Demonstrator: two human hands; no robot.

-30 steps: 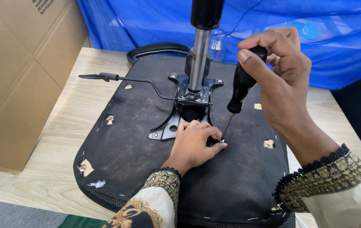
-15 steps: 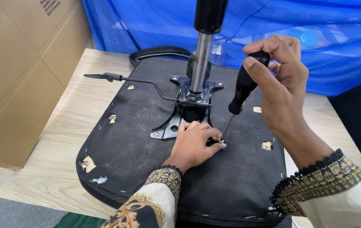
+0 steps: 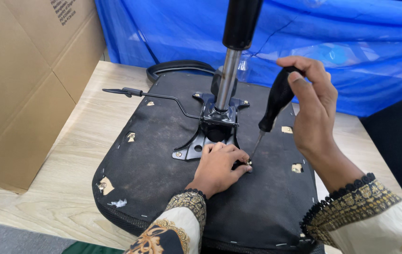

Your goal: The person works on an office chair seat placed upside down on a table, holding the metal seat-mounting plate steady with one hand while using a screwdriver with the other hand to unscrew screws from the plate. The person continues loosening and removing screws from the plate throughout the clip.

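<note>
An upturned office-chair seat pad, black fabric stapled over a stiff board (image 3: 163,155), lies across the middle of the pale wooden bench (image 3: 55,178), its near edge overhanging the bench's front edge. Bolted near the pad's centre is a black steel tilt mechanism plate (image 3: 210,134) with a chrome-and-black gas cylinder (image 3: 231,61) standing upright from it and a thin black lever rod (image 3: 154,96) reaching toward the bench's left edge.

The right hand (image 3: 311,108) is wrapped tight around the black moulded handle of a screwdriver (image 3: 274,106), whose slim shaft slants down to a small silver screw (image 3: 249,163) just beside the plate's near right corner. The left hand (image 3: 217,167) rests flat on the fabric, fingertips pinched together at that screw to steady it.

The seat looks heavy and rigid, unlikely to slide under pressure; its fabric is rough and torn in spots, showing yellow foam. The screw is tiny and smooth, likely to slip, best held between fingertips close to its head. The screwdriver handle is thick and suits a full-palm hold.

A brown cardboard box (image 3: 22,84) stands at the left edge; blue plastic sheeting (image 3: 351,47) hangs behind the far edge.
</note>
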